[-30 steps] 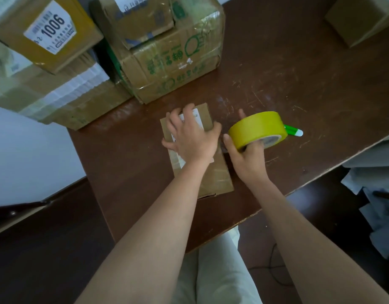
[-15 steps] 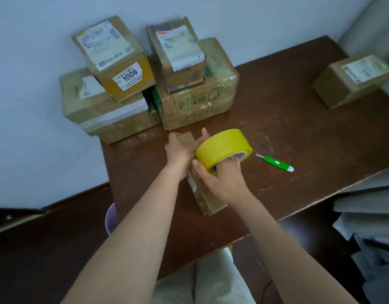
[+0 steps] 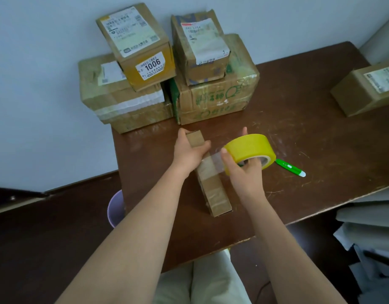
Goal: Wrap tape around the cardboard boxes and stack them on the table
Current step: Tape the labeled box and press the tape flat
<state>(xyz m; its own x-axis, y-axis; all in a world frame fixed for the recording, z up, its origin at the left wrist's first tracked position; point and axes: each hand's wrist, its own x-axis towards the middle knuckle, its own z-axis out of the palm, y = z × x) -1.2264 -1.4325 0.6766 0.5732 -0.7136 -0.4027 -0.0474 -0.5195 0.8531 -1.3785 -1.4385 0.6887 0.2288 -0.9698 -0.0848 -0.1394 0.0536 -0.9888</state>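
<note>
A slim, flat brown cardboard box [image 3: 213, 183] stood on its long edge near the front of the dark brown wooden table [image 3: 298, 119], a strip of clear tape [image 3: 216, 160] stretched from its upper face to a yellow roll of packing tape [image 3: 250, 150] held just beside it. The left hand [image 3: 189, 150] gripped the far end of the box, fingers and thumb curled round it; the right hand [image 3: 244, 172] held the roll with fingers hooked through its core and the thumb on the outer rim. The box looked liable to tip on so narrow an edge if the pull on the tape outran the left hand's hold, and the taut strip could twist or stick to itself should the roll tilt. A green utility knife [image 3: 291, 168] lay on the table just beyond the roll. Four taped cardboard boxes were stacked against the wall [image 3: 35, 84]: a yellow-sided box marked 1006 [image 3: 140, 51] on a wide box [image 3: 123, 106], a labelled box [image 3: 200, 49] on a green-printed box [image 3: 215, 99]. All were sealed, their contents hidden. Another labelled box [image 3: 369, 88] sat well apart at the right. A lilac bin [image 3: 115, 209] showed below the table's left edge; its contents could not be seen.
</note>
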